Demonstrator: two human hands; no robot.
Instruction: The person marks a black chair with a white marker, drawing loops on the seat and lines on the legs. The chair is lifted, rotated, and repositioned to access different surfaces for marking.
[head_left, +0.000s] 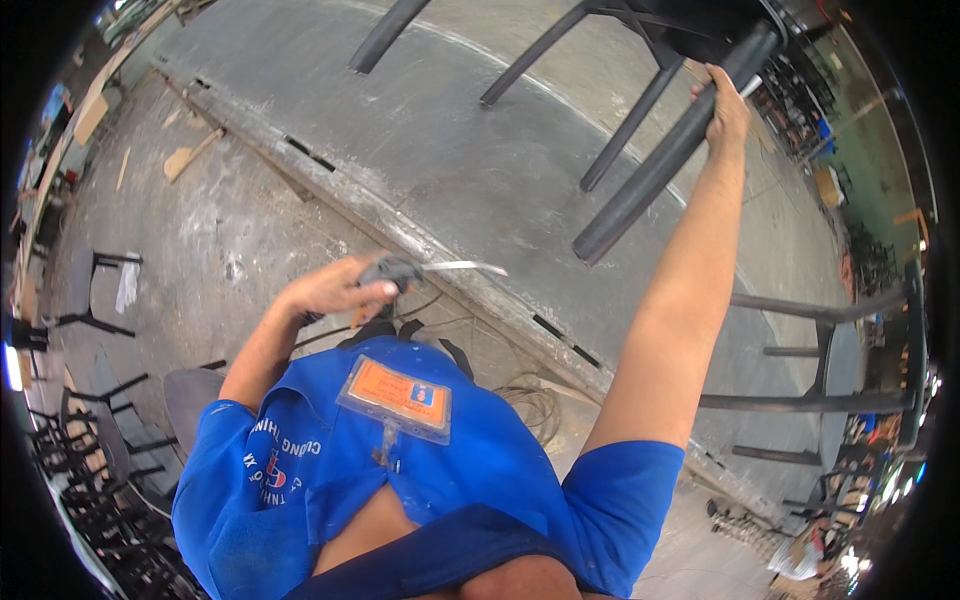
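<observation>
At the upper right, my right hand [728, 108] is wrapped round a thick leg of a black wooden chair [668, 160]. The chair is tipped, with its legs pointing down and to the left; its upper part runs out of the picture. In front of my body, my left hand [340, 288] is closed on a dark grey hand tool [393, 272] with an orange part below. From the tool a thin pale strip [465, 267] sticks out to the right, apart from the chair. The tool's exact kind is blurred.
A grey work surface [430, 150] runs diagonally past me, with a slotted metal edge [420, 240]. Another black chair [820, 390] lies at the right. More dark chairs [100, 400] crowd the left. Wood scraps [185, 158] and coiled cable [530, 410] lie on the floor.
</observation>
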